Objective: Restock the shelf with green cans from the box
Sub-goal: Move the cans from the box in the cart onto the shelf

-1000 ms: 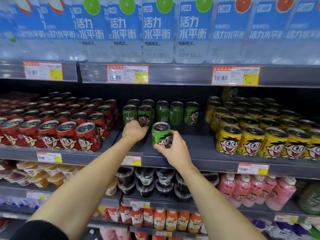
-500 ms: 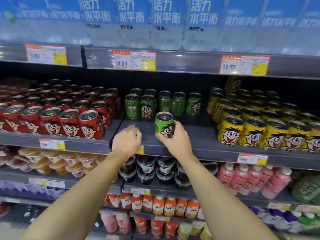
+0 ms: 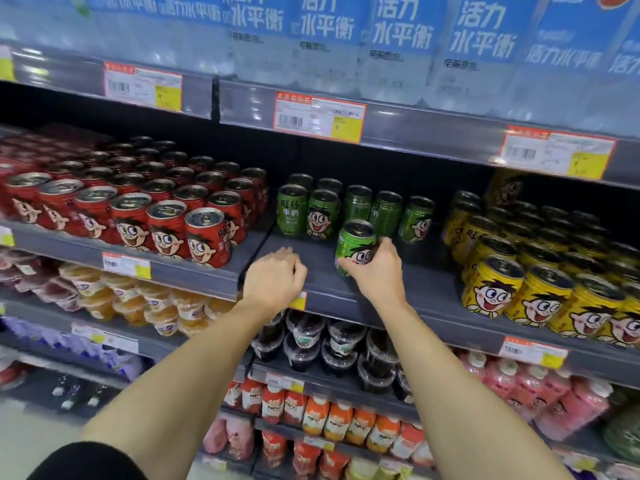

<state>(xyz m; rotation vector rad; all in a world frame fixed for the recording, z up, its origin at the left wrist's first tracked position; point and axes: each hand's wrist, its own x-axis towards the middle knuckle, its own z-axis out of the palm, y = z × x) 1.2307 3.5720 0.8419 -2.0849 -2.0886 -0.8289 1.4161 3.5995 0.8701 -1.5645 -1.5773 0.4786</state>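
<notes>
The right hand [image 3: 379, 271] grips a green can [image 3: 353, 245] at centre frame, fingers and thumb curled round its lower half. The can is a short, glossy metal cylinder with a silver pull-tab top and a printed cartoon face; it leans slightly left, its base at or just above the dark grey shelf [image 3: 426, 296]. I can't tell whether it touches.

The left hand [image 3: 273, 280] is just left of it, knuckles up, fingers loosely curled and holding nothing, over the shelf's front lip.

Behind the held can, a small cluster of green cans [image 3: 353, 209] stands upright toward the back of the shelf, two rows deep on the left and a single row on the right, with bare matte shelf in front of them.

Left of centre, red cans [image 3: 166, 209] of the same squat shape are packed in tight rows, their tops shining. At the right edge, yellow cans [image 3: 540, 275] fill the shelf the same way.

Across the top of the frame run clear plastic bottles [image 3: 398, 46] with blue labels. Paper price tags [image 3: 320, 116] with barcodes and yellow patches sit in the shelf rail beneath them.

In the lower part, dark lidded cups [image 3: 322, 344] and small orange-and-red bottles [image 3: 325, 417] line the lower shelves.
</notes>
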